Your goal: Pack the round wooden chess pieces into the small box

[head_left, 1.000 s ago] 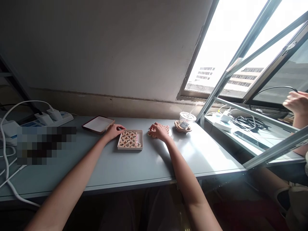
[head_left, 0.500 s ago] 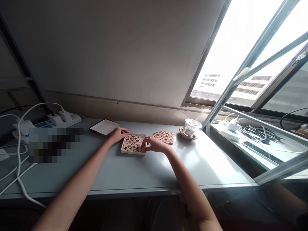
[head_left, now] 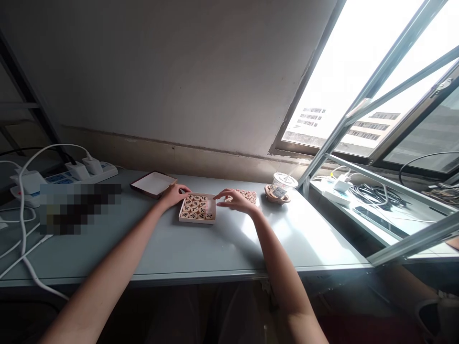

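Note:
A shallow open box (head_left: 197, 221) sits on the table, filled mostly with rows of round wooden Chinese chess pieces (head_left: 194, 209) bearing dark characters. Its right-hand strip shows bare bottom above one piece in the near right corner. My left hand (head_left: 174, 195) grips the box's far left corner between thumb and fingers. Just past the box's right side hovers my right hand (head_left: 236, 199), fingers apart, with nothing visible in them. Behind it lies a group of Chinese chess pieces with red characters (head_left: 248, 195), partly hidden by that hand.
Left of the box lies its lid (head_left: 154, 183), inside up. A lidded plastic cup (head_left: 283, 185) stands in a brown holder (head_left: 277, 198) at the back right. Power strips (head_left: 103, 171) with white cables (head_left: 23, 229) take up the left side. A metal frame post (head_left: 324, 145) rises at right.
My right hand has let go of the piece in the box's near right corner and moved up and right, its fingers spreading. My left hand stays at the box. The view has shifted slightly.

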### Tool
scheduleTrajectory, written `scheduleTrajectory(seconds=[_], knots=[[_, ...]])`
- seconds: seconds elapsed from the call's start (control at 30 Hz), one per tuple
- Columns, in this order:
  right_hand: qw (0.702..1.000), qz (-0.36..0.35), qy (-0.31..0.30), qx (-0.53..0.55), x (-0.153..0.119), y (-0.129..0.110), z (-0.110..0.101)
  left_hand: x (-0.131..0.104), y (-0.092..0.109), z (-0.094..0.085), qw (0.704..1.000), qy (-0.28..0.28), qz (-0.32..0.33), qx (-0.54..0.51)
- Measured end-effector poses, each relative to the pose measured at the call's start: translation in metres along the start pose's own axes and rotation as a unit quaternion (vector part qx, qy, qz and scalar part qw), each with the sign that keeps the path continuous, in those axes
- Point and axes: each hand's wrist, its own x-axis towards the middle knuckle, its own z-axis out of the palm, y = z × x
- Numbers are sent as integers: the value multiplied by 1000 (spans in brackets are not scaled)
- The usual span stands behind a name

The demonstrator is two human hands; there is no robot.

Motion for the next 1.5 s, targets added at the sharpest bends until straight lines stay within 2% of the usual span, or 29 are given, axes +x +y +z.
scheduleTrajectory(seconds=[0.13, 0.27, 0.43, 0.53, 0.63, 0.77, 0.83, 0.93, 1.1, 1.23, 1.3, 1.37, 1.5], knots=[[988, -45, -28, -145, 6, -12, 22, 0, 2, -1, 1000, 3, 3, 5], [986, -64, -39, -150, 10, -17, 33, -1, 4, -1, 1000, 1, 6, 7], [998, -47, -27, -31, 12, -5, 26, -1, 5, -1, 1000, -6, -1, 2], [1000, 10, 11, 1, 10, 11, 14, -1, 4, -1, 1000, -7, -7, 1], [994, 73, 8, -75, 5, 29, 3, 0, 2, 0, 1000, -10, -1, -2], [971, 81, 58, -217, 4, 39, 2, 0, 0, 1, 1000, -10, 0, -6], [971, 59, 68, -223, 6, 37, 7, 0, 1, 0, 1000, -10, -1, -3], [973, 39, 51, -221, 8, 34, 15, -1, 3, 0, 1000, -10, -2, 3], [963, 92, 56, -246, 5, 45, 9, -1, 4, -1, 1000, -8, 1, 3], [986, 48, 49, -155, 5, 44, 3, -1, 3, 0, 1000, -7, 14, -26], [988, 11, 76, -135, 12, 35, 9, -1, 4, 0, 998, -21, 16, -56], [982, -27, 91, -160, 21, 22, 18, -1, 6, 0, 996, -40, 17, -83], [963, -67, 46, -259, 38, 2, 37, 0, 9, 1, 994, -37, 36, -98]])
